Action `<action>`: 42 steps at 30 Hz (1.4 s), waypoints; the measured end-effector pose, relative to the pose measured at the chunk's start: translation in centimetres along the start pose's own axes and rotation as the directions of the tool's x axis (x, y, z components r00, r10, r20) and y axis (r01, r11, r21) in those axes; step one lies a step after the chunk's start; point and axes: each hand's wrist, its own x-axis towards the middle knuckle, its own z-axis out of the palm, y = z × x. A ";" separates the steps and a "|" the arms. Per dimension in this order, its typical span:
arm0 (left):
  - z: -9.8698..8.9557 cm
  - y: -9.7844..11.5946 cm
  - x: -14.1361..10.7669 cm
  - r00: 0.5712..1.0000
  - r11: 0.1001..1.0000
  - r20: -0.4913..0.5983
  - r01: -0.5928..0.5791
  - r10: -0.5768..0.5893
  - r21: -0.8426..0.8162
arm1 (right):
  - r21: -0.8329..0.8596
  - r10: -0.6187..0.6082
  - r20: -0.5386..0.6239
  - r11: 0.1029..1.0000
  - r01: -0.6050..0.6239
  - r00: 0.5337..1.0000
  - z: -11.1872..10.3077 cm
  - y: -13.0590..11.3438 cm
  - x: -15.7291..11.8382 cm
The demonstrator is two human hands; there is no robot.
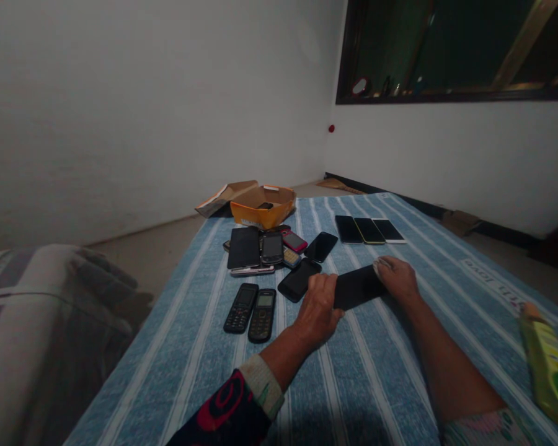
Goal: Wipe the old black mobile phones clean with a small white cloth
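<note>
The left hand (317,310) grasps the left end of a large dark phone (359,288), which lies between both hands above the striped cloth (177,365) covering the table. The right hand (398,282) grips the phone's opposite end and pinches a small white piece (379,265) at its upper corner. Whether the phone touches the cloth cannot be told. Left of the left hand, two keypad phones (261,316) lie side by side, nearer the table's left edge than the held phone. Beyond them is a pile of phones (245,249), with two loose dark phones (322,247) to its right. An open orange box (264,207) stands near the far left corner, a small dark item (265,205) inside. Three phones (369,231) lie in a row toward the far edge. A bottle of yellow-green liquid (551,371) is at the right edge.
</note>
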 end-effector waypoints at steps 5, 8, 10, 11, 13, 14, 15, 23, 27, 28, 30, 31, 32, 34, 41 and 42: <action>0.2 -0.2 0.0 1.000 1.000 -0.012 0.012 -0.012 -0.024 | -0.167 0.036 0.097 0.986 -0.019 0.995 -0.8 0.8 0.5; 0.1 -0.1 0.1 1.000 0.999 -0.007 0.015 -0.015 -0.034 | -0.183 0.068 0.112 0.982 -0.047 0.991 -0.8 0.9 0.5; -0.1 0.0 0.1 1.000 0.999 -0.002 0.014 -0.014 -0.032 | -0.114 0.080 0.082 0.991 -0.070 0.993 -0.6 0.7 0.4; -0.1 0.1 0.1 1.000 1.000 -0.001 0.011 -0.011 -0.028 | -0.061 0.079 0.060 0.995 -0.075 0.995 -0.4 0.5 0.3; -0.2 0.2 0.1 1.000 1.000 -0.002 0.001 -0.001 -0.023 | 0.054 0.070 0.012 0.996 -0.070 0.997 -0.1 0.2 0.2; -0.2 0.2 0.0 1.000 1.000 -0.002 -0.004 0.004 -0.022 | 0.106 0.067 -0.007 0.992 -0.066 0.998 0.0 0.1 0.2; -0.1 0.2 0.0 1.000 1.000 -0.001 -0.007 0.007 -0.022 | 0.148 0.066 -0.019 0.987 -0.062 0.998 0.0 0.0 0.1; 0.2 -0.3 0.0 1.000 1.000 -0.014 -0.026 0.025 -0.018 | 0.126 0.134 0.052 0.982 -0.140 0.990 -0.9 0.6 0.5; 0.3 -0.4 0.0 0.999 0.999 -0.026 -0.036 0.035 -0.017 | 0.147 0.125 0.045 0.980 -0.130 0.991 -0.9 0.6 0.5; 0.3 -0.4 0.0 0.999 0.999 -0.028 -0.037 0.037 -0.021 | 0.167 0.125 0.037 0.977 -0.129 0.991 -0.9 0.5 0.4; 0.3 -0.5 0.0 0.999 0.999 -0.036 -0.039 0.038 -0.026 | 0.226 0.122 0.025 0.966 -0.125 0.992 -0.7 0.4 0.3; 0.3 -0.6 0.0 0.998 0.999 -0.042 -0.040 0.039 -0.027 | 0.263 0.124 0.019 0.957 -0.125 0.992 -0.7 0.4 0.3; 0.4 -0.7 0.0 0.998 0.999 -0.048 -0.038 0.036 -0.026 | 0.302 0.133 0.012 0.944 -0.130 0.991 -0.6 0.3 0.2; 0.5 -0.8 -0.1 0.998 1.000 -0.060 -0.021 0.020 -0.018 | 0.377 0.172 0.008 0.912 -0.162 0.985 -0.5 0.2 0.2; 0.6 -0.7 -0.2 0.996 0.997 -0.031 0.080 -0.080 -0.008 | 0.507 0.253 0.056 0.826 -0.246 0.966 -0.4 0.1 0.0; 0.5 -0.7 -0.2 0.996 0.996 -0.030 0.084 -0.084 -0.011 | 0.511 0.249 0.058 0.824 -0.244 0.967 -0.4 0.1 0.0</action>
